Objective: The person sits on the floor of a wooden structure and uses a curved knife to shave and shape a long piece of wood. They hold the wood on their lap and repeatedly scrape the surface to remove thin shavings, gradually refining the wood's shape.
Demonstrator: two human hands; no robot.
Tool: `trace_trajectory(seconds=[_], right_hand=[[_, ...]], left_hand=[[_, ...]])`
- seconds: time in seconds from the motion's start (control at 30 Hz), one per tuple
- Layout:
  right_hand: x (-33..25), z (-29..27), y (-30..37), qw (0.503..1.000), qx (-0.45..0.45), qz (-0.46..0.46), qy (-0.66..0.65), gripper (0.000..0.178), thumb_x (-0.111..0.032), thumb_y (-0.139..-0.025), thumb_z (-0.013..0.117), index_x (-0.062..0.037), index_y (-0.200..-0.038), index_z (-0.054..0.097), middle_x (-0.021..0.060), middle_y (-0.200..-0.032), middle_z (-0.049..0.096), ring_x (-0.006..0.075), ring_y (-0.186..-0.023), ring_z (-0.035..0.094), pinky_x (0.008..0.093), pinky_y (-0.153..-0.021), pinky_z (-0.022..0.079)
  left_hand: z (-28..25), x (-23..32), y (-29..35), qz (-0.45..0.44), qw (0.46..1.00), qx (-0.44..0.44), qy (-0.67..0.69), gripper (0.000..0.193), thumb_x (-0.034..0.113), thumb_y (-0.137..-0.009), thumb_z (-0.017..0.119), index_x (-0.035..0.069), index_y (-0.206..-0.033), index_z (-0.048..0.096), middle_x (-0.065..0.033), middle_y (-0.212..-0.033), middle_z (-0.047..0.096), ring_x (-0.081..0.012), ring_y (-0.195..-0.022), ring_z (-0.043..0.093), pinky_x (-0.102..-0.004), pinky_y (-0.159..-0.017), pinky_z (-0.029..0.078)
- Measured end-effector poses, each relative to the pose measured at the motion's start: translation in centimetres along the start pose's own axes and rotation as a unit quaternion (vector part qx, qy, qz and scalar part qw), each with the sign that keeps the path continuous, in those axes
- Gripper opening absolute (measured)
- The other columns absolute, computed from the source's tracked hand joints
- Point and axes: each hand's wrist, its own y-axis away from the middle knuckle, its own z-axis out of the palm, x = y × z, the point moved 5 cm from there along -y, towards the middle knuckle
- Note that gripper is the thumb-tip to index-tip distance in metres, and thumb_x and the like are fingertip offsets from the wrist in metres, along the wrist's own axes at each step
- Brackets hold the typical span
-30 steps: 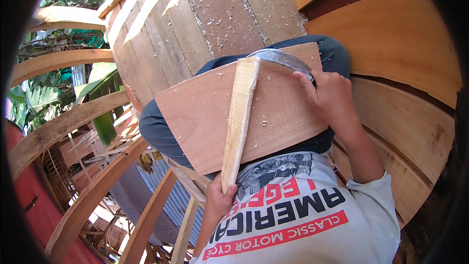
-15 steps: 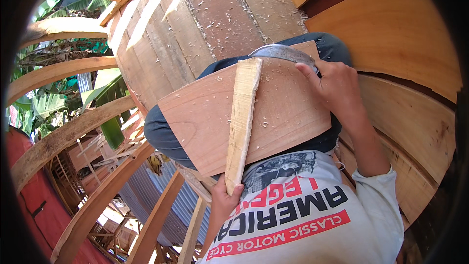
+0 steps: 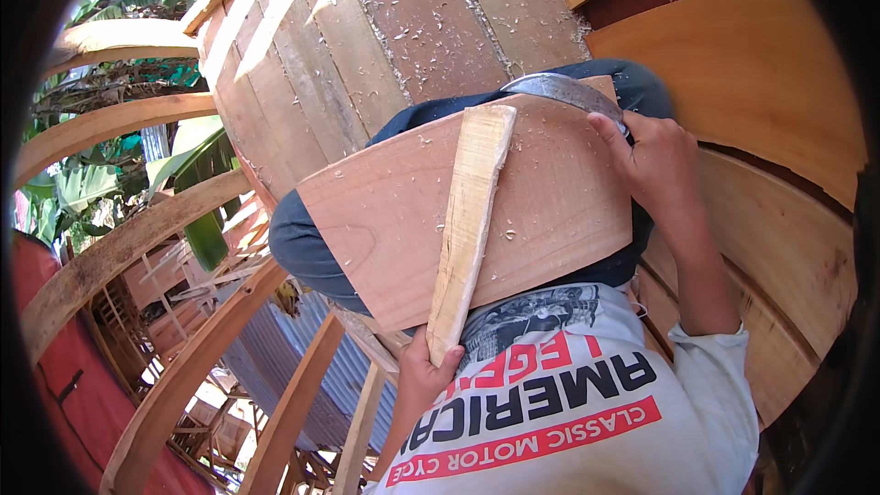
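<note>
Across my lap lies a flat reddish-brown board [image 3: 376, 229] with a few shavings on it. My left hand [image 3: 430, 365] grips the near end of a pale wooden strip [image 3: 470, 211], which rests slantwise over the board and points away from me. At the board's far right corner my right hand [image 3: 662, 158] is closed round the handle of a curved blade [image 3: 559, 89], like a sickle. Its handle is mostly hidden in my fist. The metal curves to the left, just beyond the strip's far end and apart from it.
Plank flooring [image 3: 426, 27] strewn with shavings stretches ahead. Smooth orange-brown planks [image 3: 733, 73] rise along the right. Curved timber ribs [image 3: 137, 211] stand at the left with gaps between them, and banana leaves [image 3: 197, 156] and corrugated metal sheets [image 3: 293, 357] show beyond.
The strip's far end has swung a little to the right. My right hand and the blade have shifted slightly right, while my left hand keeps its hold.
</note>
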Motion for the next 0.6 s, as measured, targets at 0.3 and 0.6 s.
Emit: trace_trajectory(seconds=[0.3, 0.6], right_hand=[[-4.0, 1.8, 2.6, 0.993, -0.070, -0.095, -0.028, 0.051, -0.051, -0.086, 0.059, -0.0042, -0.065, 0.067, 0.0154, -0.053, 0.058, 0.0298, -0.050, 0.062, 0.0376, -0.047, 0.048], [0.8, -0.6, -0.7, 0.998, 0.001, 0.051, 0.026, 0.053, -0.052, -0.086, 0.058, -0.0042, -0.065, 0.067, 0.0157, -0.055, 0.060, 0.0295, -0.051, 0.063, 0.0369, -0.047, 0.048]], left_hand=[[0.0, -0.1, -0.4, 0.011, 1.000, -0.011, -0.012, 0.044, 0.031, -0.080, 0.071, -0.004, -0.103, 0.058, -0.0179, -0.077, 0.066, -0.0270, -0.070, 0.067, -0.0344, -0.064, 0.050], [0.0, -0.2, -0.1, 0.002, 1.000, -0.010, -0.024, 0.046, 0.031, -0.080, 0.071, -0.005, -0.104, 0.058, -0.0196, -0.079, 0.067, -0.0289, -0.074, 0.069, -0.0355, -0.066, 0.051]])
